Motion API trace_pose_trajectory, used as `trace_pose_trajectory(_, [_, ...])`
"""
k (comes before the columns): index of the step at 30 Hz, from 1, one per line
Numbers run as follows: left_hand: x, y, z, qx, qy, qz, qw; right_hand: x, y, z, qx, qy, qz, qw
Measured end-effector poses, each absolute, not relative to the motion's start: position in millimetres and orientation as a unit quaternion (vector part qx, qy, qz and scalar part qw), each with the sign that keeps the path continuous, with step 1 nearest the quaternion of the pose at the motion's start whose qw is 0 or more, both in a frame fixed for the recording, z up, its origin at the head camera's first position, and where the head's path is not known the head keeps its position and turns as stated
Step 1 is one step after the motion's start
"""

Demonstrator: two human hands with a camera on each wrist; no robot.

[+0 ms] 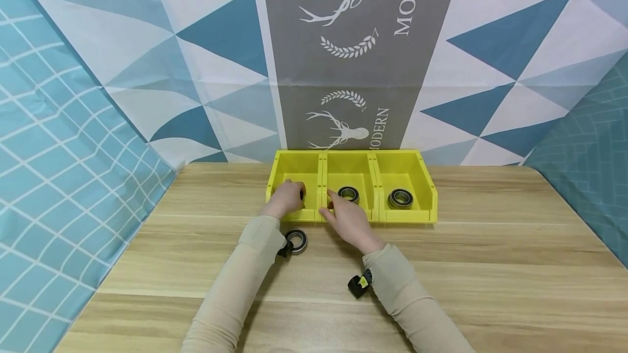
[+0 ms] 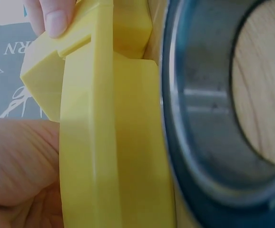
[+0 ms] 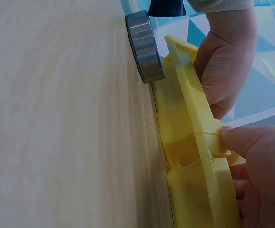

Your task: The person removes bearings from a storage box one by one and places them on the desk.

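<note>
Three yellow bins stand joined in a row. My left hand (image 1: 287, 199) reaches down into the left bin (image 1: 294, 164), fingers curled at a dark-edged bearing (image 1: 301, 194) mostly hidden by them. At the wall between the left and middle bins, my right hand (image 1: 349, 220) pinches the yellow edge, its thumb (image 3: 237, 138) in front and fingers behind. One bearing (image 1: 348, 194) lies in the middle bin (image 1: 349, 163), just beyond the right hand. Close to the left wrist, another bearing (image 1: 296, 242) rests on the table in front of the bins; it looms large in the left wrist view.
The right bin (image 1: 398, 165) holds a bearing (image 1: 400, 198) near its front. All the bins stand on a wood-grain table (image 1: 490, 266), near a patterned backdrop (image 1: 338, 70) at the rear. A small black camera (image 1: 358, 286) is strapped to the right wrist.
</note>
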State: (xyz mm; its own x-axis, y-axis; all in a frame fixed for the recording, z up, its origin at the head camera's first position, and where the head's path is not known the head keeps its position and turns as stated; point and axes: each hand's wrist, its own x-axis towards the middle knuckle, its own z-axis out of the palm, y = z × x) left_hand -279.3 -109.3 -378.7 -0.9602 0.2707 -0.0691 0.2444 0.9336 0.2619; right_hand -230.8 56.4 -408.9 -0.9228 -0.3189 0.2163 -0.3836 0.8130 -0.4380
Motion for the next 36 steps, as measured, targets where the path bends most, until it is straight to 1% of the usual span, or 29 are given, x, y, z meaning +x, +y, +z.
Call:
trace_pose_trajectory(15, [-279,-112,-379,0.116,0.982,0.145,0.028,-232,56,-408,0.192,-0.948,0.242,0.081])
trace_pose_trajectory(19, [-278,-113,-379,0.111,0.981,0.156,0.022,-232,56,-407,0.186,-0.949,0.245,0.073])
trace_pose_trajectory(24, [-274,-111,-376,0.095,0.977,0.190,0.022,-231,56,-408,0.184,-0.950,0.244,0.067])
trace_pose_trajectory(29, [-268,-109,-371,0.097,0.974,0.204,0.020,-230,57,-409,0.182,-0.950,0.244,0.072])
trace_pose_trajectory(36, [-265,-113,-367,0.098,0.972,0.214,-0.008,-230,57,-409,0.186,-0.949,0.244,0.071])
